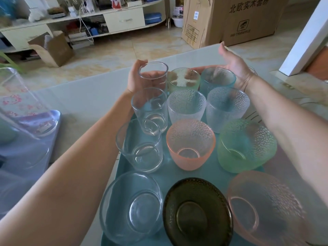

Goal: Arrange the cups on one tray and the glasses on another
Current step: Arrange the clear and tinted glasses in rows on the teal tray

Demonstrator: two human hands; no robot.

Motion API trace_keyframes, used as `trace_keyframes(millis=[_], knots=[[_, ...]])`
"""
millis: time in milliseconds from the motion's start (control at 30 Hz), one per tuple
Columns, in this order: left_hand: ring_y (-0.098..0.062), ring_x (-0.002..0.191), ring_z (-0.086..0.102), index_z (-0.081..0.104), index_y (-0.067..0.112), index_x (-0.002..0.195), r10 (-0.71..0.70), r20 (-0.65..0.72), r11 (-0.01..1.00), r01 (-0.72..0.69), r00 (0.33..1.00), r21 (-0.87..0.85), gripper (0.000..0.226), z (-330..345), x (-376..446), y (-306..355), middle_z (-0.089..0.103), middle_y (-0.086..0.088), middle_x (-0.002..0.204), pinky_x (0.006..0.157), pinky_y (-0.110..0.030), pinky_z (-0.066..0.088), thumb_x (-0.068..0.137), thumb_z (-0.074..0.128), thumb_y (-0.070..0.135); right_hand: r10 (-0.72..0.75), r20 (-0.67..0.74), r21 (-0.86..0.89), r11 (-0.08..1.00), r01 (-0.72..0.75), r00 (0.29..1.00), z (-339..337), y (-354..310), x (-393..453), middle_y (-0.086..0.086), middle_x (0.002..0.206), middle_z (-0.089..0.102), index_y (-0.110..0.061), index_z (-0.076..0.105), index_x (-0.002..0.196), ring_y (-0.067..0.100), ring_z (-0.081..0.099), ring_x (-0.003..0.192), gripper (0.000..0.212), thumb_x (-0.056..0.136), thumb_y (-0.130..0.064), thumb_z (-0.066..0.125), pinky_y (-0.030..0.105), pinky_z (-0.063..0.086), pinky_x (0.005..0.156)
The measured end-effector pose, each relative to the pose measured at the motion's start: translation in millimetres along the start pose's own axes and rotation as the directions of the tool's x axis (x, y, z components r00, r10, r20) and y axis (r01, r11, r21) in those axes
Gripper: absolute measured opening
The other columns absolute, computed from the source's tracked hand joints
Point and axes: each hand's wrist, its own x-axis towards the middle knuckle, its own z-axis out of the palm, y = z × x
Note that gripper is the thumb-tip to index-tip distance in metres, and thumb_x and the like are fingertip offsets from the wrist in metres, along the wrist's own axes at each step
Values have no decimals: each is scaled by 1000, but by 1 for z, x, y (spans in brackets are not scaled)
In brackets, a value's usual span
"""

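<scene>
While the left hand (135,77) wraps the far clear glass (153,77) on the teal tray (209,172), the right hand (232,65) rests open, empty, behind the blue cup (218,80). Pebbled cups crowd between them. Beyond lie a pale table (88,93), tiled floor and cardboard box (236,20).

Cardboard box (248,20): "北欧实木套房" printed large; logo line beneath blurred, unreadable; side labels too small
</scene>
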Motion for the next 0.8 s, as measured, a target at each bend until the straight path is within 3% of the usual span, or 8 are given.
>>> trace_keyframes(millis=[200, 367, 433, 467, 533, 633, 733, 800], knots=[[-15, 44, 49, 64, 11, 48, -23, 14, 999, 24, 1000, -36, 72, 6, -8, -1, 58, -1, 49, 55, -22, 38, 90, 16, 45, 31, -15, 20, 999, -31, 999, 0, 5, -8, 11, 101, 73, -11, 78, 91, 23, 68, 95, 73, 89, -63, 26, 38, 51, 92], [-14, 46, 49, 65, 13, 50, -24, 8, 1000, 24, 1000, 17, 72, 6, -11, -1, 58, 1, 50, 55, -23, 37, 90, 15, 47, 62, -81, 34, 998, -59, 995, 5, 4, -11, 13, 95, 74, -7, 78, 85, 22, 71, 87, 84, 92, -65, 19, 32, 58, 77], [-17, 59, 56, 72, 12, 62, -28, -53, 998, 31, 998, 47, 71, 3, -13, 0, 66, -3, 64, 66, -27, 42, 90, 18, 48, 83, -113, 42, 996, -79, 990, 7, 3, -15, 13, 96, 73, -3, 76, 90, 20, 71, 83, 88, 89, -69, 17, 29, 59, 69], [-21, 75, 60, 75, 12, 74, -28, -88, 998, 33, 996, 55, 69, -1, -14, 1, 69, -7, 78, 79, -32, 44, 91, 20, 50, 80, -139, 47, 996, -74, 987, 8, 3, -18, 12, 98, 72, -3, 74, 94, 19, 70, 82, 90, 88, -71, 16, 27, 58, 68], [-26, 101, 57, 74, 14, 92, -16, -130, 997, 25, 991, 68, 67, -9, -21, 1, 68, -10, 101, 99, -40, 38, 92, 20, 53, 37, -234, 36, 999, -29, 972, 8, 1, -27, 11, 106, 71, -3, 71, 102, 18, 69, 87, 90, 89, -70, 12, 26, 57, 70], [-25, 116, 51, 60, 12, 118, 22, -208, 997, -6, 978, 74, 63, -15, -45, -1, 58, -13, 122, 110, -41, 30, 96, 18, 53, -20, -397, 17, 999, 29, 918, 13, 1, -48, 9, 114, 68, -6, 63, 116, 20, 67, 94, 84, 91, -67, 11, 30, 54, 76], [-22, 130, 42, 38, 6, 141, 54, -273, 996, -31, 961, 89, 65, -9, -79, 0, 43, -11, 144, 116, -40, 23, 98, 17, 51, -39, -582, 28, 997, 68, 812, 27, 3, -70, 9, 125, 62, -7, 57, 126, 20, 59, 90, 79, 93, -64, 14, 31, 45, 81], [-21, 138, 34, 32, 6, 144, 76, -339, 996, -56, 938, 68, 64, -3, -104, 1, 36, -9, 150, 118, -35, 20, 99, 17, 50, -54, -702, 10, 996, 86, 710, 41, 3, -87, 8, 133, 57, -7, 55, 130, 18, 57, 104, 77, 94, -62, 14, 32, 38, 99]])
